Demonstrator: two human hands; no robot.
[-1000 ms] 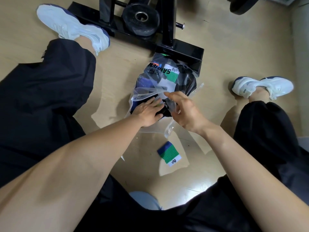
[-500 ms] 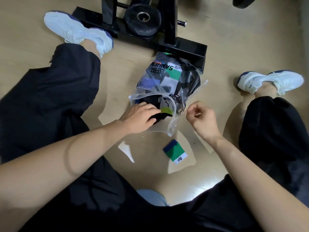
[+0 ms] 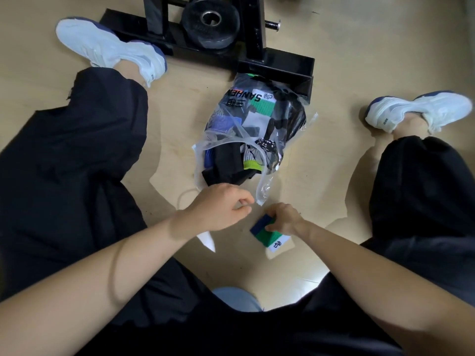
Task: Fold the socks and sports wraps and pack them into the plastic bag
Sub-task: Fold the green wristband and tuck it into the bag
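Observation:
A clear plastic bag lies on the wooden floor between my legs, its mouth toward me, stuffed with several folded socks and wraps in black, green, blue and white. A black piece sticks out of the opening. My left hand sits at the bag's near rim, fingers curled, thumb and forefinger pinching the plastic edge. Just right of it, my right hand grips the navy end of a folded navy, green and white sock that lies on the floor.
A black steel rack base with a weight plate stands right behind the bag. My legs in black trousers and white shoes flank the bag on both sides.
My left hand has pulled back out of the bag's mouth to its near rim. My right hand has dropped from beside the bag down onto the folded sock and taken hold of it.

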